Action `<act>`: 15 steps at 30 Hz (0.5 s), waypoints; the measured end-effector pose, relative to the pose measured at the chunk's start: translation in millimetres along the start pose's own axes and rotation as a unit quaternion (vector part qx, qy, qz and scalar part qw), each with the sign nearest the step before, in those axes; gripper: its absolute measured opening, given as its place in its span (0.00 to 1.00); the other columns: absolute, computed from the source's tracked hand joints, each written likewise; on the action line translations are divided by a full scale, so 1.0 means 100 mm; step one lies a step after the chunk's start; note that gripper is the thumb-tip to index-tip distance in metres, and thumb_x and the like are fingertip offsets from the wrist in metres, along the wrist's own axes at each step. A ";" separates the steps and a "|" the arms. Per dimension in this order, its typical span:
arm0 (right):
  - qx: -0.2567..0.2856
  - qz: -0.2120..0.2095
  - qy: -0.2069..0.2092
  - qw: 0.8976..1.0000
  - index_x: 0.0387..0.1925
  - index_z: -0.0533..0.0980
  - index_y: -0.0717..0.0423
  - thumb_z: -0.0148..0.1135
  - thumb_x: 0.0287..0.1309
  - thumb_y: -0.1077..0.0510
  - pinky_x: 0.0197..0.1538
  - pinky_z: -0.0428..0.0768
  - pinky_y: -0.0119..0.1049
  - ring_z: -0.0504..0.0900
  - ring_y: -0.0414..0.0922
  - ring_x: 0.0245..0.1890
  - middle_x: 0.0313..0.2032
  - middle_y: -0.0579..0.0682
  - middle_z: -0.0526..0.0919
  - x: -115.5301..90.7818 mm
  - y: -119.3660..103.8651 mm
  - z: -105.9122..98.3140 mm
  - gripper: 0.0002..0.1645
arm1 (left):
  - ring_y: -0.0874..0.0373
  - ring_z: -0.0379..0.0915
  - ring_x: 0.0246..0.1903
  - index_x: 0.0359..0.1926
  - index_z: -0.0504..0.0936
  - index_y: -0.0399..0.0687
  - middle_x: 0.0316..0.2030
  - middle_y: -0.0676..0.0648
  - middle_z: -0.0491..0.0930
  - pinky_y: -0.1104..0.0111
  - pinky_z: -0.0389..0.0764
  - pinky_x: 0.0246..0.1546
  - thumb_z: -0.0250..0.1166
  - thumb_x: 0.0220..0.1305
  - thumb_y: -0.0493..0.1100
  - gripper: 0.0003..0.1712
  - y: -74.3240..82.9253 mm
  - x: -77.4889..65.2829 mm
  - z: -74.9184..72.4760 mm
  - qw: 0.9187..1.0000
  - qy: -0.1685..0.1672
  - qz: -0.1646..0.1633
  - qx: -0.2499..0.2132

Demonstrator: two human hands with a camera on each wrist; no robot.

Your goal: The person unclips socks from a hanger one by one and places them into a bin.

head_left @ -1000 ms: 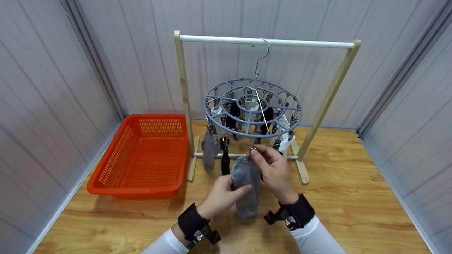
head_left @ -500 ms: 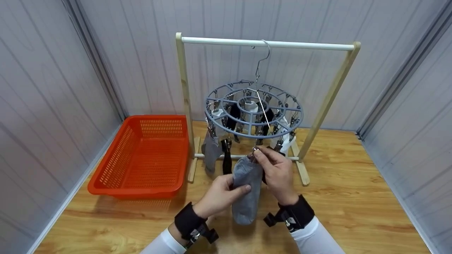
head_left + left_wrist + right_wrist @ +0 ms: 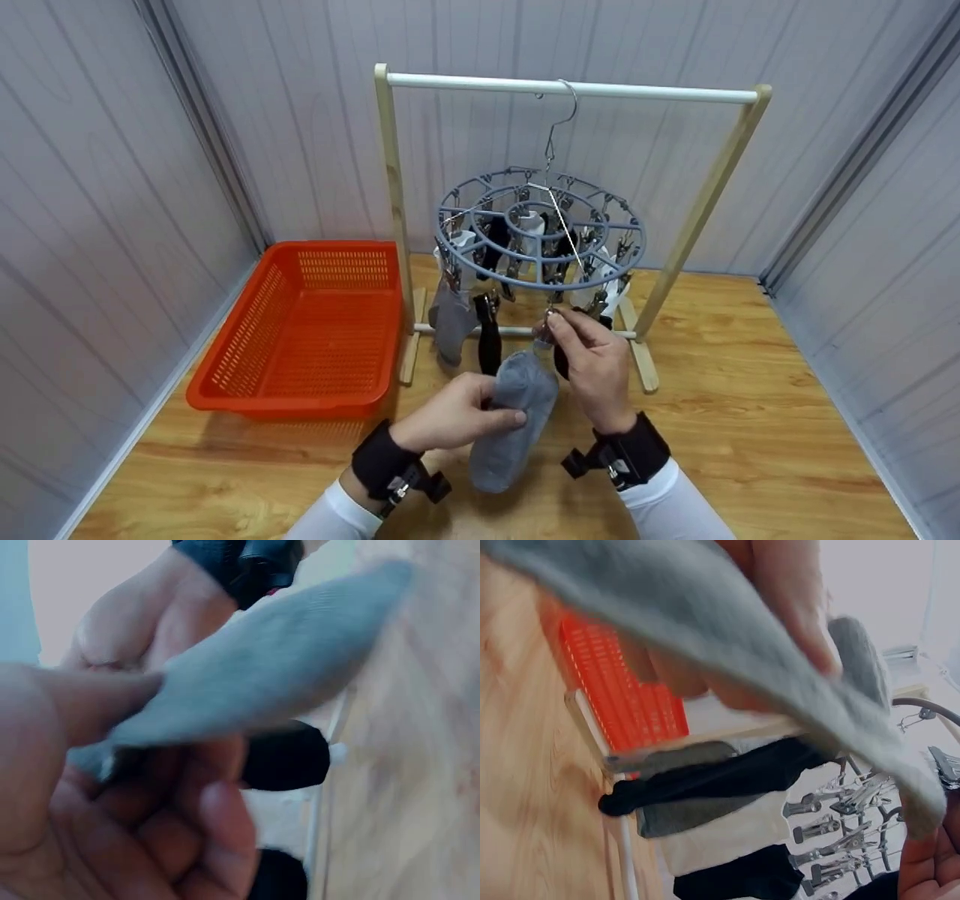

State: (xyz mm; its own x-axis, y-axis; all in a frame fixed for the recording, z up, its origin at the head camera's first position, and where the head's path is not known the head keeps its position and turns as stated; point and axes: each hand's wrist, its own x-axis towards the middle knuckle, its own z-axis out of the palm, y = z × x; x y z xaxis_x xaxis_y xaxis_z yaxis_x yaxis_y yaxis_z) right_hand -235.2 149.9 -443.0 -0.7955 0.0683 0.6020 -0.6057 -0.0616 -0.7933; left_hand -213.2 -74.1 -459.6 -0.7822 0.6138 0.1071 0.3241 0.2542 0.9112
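Note:
A grey sock (image 3: 510,427) is pinched between the thumb and fingers of my left hand (image 3: 457,412), its toe end tilted down and left. My right hand (image 3: 600,367) pinches a metal clip (image 3: 547,330) hanging from the near rim of the round blue-grey clip hanger (image 3: 538,259). The sock's upper end lies just below and left of that clip, apart from it in the head view. In the left wrist view the sock (image 3: 270,664) is blurred across the thumb. The right wrist view has the sock (image 3: 705,622) crossing in front of the left fingers.
A white rail (image 3: 480,82) on wooden posts carries the hanger. Black socks (image 3: 489,345), another grey sock (image 3: 452,330) and white socks (image 3: 611,289) hang from its clips. An orange basket (image 3: 300,405) stands at left on the wood floor (image 3: 750,420).
The grey sock has come away from the clip, moving down and tilting left with my left hand. My right hand has stayed at the clip, shifting slightly right.

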 end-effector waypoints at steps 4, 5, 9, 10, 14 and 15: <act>-0.011 -0.010 0.009 1.000 0.53 0.86 0.76 0.64 0.78 0.70 0.47 0.91 0.41 0.93 0.49 0.40 0.39 0.69 0.91 0.01 0.01 0.01 0.11 | 0.69 0.69 0.22 0.26 0.78 0.52 0.21 0.62 0.70 0.73 0.72 0.25 0.76 0.74 0.47 0.20 0.05 -0.05 -0.14 0.999 -0.009 -0.001 0.047; -0.013 -0.007 0.011 1.000 0.53 0.85 0.76 0.64 0.78 0.70 0.47 0.91 0.41 0.93 0.48 0.39 0.39 0.69 0.91 0.01 0.01 0.01 0.11 | 0.68 0.66 0.21 0.24 0.74 0.54 0.20 0.61 0.66 0.73 0.70 0.25 0.76 0.74 0.48 0.23 0.07 -0.06 -0.18 0.999 -0.006 -0.002 0.053; -0.004 0.013 0.016 1.000 0.53 0.83 0.79 0.64 0.77 0.70 0.47 0.91 0.40 0.93 0.47 0.40 0.40 0.66 0.92 0.01 0.01 0.03 0.12 | 0.65 0.64 0.22 0.25 0.75 0.54 0.21 0.60 0.64 0.71 0.68 0.25 0.76 0.75 0.48 0.22 0.13 -0.10 -0.29 0.999 0.006 -0.004 0.053; -0.004 0.018 0.017 1.000 0.53 0.82 0.78 0.64 0.77 0.70 0.47 0.91 0.40 0.92 0.46 0.40 0.40 0.65 0.92 0.01 0.00 0.03 0.12 | 0.65 0.65 0.22 0.26 0.76 0.53 0.21 0.59 0.64 0.71 0.68 0.25 0.76 0.75 0.48 0.21 0.14 -0.12 -0.32 0.999 0.008 -0.006 0.049; 0.002 0.035 0.018 0.999 0.55 0.82 0.77 0.65 0.77 0.69 0.46 0.89 0.37 0.91 0.45 0.40 0.41 0.60 0.92 0.00 0.01 0.04 0.12 | 0.62 0.68 0.25 0.31 0.80 0.50 0.23 0.57 0.66 0.70 0.70 0.27 0.76 0.76 0.48 0.17 0.22 -0.18 -0.44 0.999 0.006 -0.021 0.027; 0.001 0.038 0.017 0.999 0.55 0.82 0.76 0.65 0.77 0.69 0.46 0.89 0.38 0.90 0.45 0.39 0.41 0.59 0.91 0.00 0.01 0.04 0.12 | 0.61 0.68 0.25 0.31 0.81 0.49 0.23 0.56 0.66 0.70 0.71 0.28 0.75 0.76 0.49 0.17 0.24 -0.20 -0.48 0.999 0.004 -0.026 0.019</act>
State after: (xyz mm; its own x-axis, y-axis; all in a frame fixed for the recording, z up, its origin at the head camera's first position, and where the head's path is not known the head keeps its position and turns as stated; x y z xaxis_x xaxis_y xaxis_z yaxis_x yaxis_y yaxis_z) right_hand -236.1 146.1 -443.4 -0.8386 0.0977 0.5360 -0.5430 -0.0707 -0.8367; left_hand -215.1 -116.1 -421.3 -0.8021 0.5939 0.0633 0.3034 0.3139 0.8997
